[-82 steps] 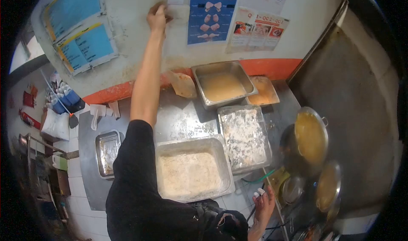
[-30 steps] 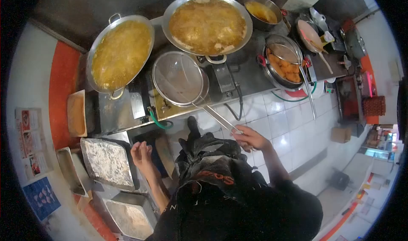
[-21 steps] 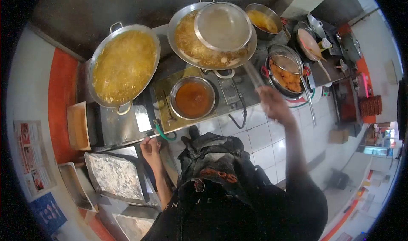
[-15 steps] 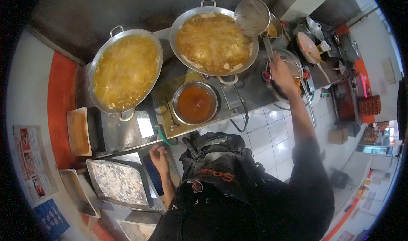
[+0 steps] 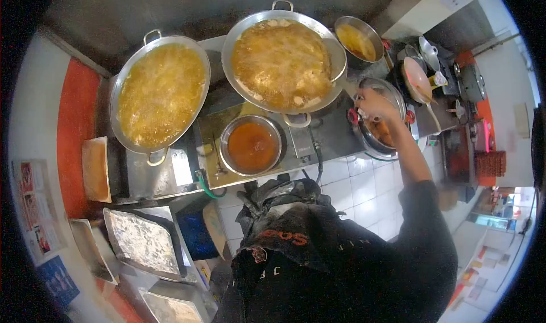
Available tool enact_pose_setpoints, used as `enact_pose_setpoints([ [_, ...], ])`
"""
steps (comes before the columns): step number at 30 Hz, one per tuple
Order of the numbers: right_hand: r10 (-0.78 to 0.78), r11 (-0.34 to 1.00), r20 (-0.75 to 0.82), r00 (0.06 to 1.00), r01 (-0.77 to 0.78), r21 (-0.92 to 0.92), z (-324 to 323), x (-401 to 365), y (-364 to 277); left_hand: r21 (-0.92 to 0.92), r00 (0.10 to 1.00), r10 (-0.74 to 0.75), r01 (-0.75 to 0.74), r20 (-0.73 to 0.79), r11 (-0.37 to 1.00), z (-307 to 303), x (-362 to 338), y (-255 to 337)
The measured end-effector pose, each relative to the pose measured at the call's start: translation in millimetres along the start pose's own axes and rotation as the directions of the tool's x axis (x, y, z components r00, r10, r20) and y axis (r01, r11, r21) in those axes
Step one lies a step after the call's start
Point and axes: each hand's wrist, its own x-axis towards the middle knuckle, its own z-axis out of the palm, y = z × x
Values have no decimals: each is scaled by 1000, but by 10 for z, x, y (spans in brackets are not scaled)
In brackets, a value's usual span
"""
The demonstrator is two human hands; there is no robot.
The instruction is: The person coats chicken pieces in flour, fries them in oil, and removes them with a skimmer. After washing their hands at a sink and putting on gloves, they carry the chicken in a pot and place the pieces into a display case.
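My right hand [image 5: 375, 104] is closed around the handle of a strainer [image 5: 340, 60]. The strainer's round head dips over the right edge of the second wok [image 5: 228, 67], partly sunk in bubbling oil with pale pieces near the rim. Below my right hand is a round pan [image 5: 365, 135] with orange-brown food inside, partly covered by my wrist. At the left stands another wok [image 5: 116, 104] of bubbling yellow oil. A metal bowl [image 5: 223, 152] of reddish-brown liquid sits in front, between the woks. My left hand is out of view.
A deep pot [image 5: 372, 34] with yellowish contents stands behind the right wok. A flour-dusted tray [image 5: 142, 240] and metal containers lie at lower left. A pink-white frying pan [image 5: 416, 72] is at the right. A green hose [image 5: 207, 189] runs by the counter's front edge.
The strainer has gone from above the pot, down and left into the right wok's oil. My left hand has dropped out of view. The camera view has shifted slightly.
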Motion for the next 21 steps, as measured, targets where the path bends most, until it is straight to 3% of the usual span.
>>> enact_pose_setpoints([
  [4,-83,985,91,992,68,157,69,-117,171,-5,1000,17,-17,9,1000,175,-12,-99],
  [6,-248,766,143,958,103,635,207,-132,280,-12,999,34,-34,6,999,251,-5,-100],
  [9,-195,769,219,956,11,639,450,56,338,-22,998,62,-62,-8,998,321,-25,-106],
  [11,-186,821,160,970,64,568,592,113,319,-36,996,91,-92,-23,995,329,-32,-122],
  [13,-200,748,212,956,10,664,670,124,292,-54,993,116,-118,-31,992,351,-20,-102],
  [15,-187,679,164,969,7,734,769,65,160,-95,991,130,-133,-37,987,341,31,-117],
  [17,-296,534,226,928,-35,845,914,167,163,-167,998,50,-56,-41,984,318,80,-76],
  [19,-275,485,252,928,-92,870,1053,250,121,-238,999,-29,19,-38,971,304,26,-49],
  [21,-302,274,259,918,-176,945,1257,407,153,12,982,133,-133,-136,991,403,-290,201],
])
